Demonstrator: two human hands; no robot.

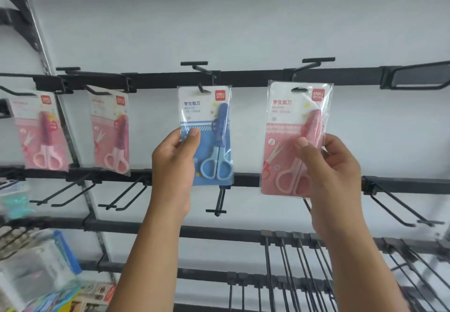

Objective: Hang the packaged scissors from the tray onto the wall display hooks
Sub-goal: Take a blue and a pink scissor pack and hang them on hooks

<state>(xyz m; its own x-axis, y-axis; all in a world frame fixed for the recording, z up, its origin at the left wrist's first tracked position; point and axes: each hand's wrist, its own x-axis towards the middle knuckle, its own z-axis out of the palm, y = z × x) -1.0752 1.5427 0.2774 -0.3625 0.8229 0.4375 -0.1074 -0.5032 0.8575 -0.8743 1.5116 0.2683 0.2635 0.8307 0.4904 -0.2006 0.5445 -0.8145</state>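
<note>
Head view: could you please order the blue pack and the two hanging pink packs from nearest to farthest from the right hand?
From the right hand:
1. Blue pack, centre.
2. Inner pink pack, left.
3. Outer pink pack, far left.

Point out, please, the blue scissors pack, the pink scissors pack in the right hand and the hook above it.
blue scissors pack [205, 117], head view, white upper card.
pink scissors pack [280, 146], head view, pink lower card.
hook [319, 59], head view, front crossbar.
</note>
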